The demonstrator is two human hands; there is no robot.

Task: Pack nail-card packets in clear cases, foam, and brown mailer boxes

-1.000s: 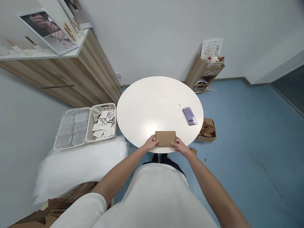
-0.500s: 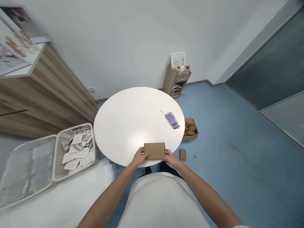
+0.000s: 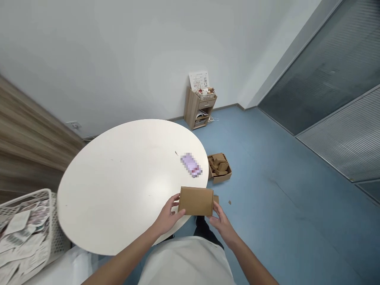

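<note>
A flat brown cardboard box, with its lid closed, is held level at the front right rim of the white round table. My left hand grips its left side, the thumb on the near corner and the fingers along the edge. At the right side my right hand holds the box by its edge, fingers at the far part and thumb low near the corner. Beyond the box, a blurred-out purple item lies on the table. The undersides of the box and some fingertips are hidden.
An open carton of small brown boxes stands on the blue floor right of the table. Another small box lies partly hidden behind the held one. A white basket of packets is at left. A small wooden cabinet stands by the wall.
My view has turned to the right, so table and basket appear further left. The box is still between both hands and looks nearer, now covering part of the small box on the floor.
</note>
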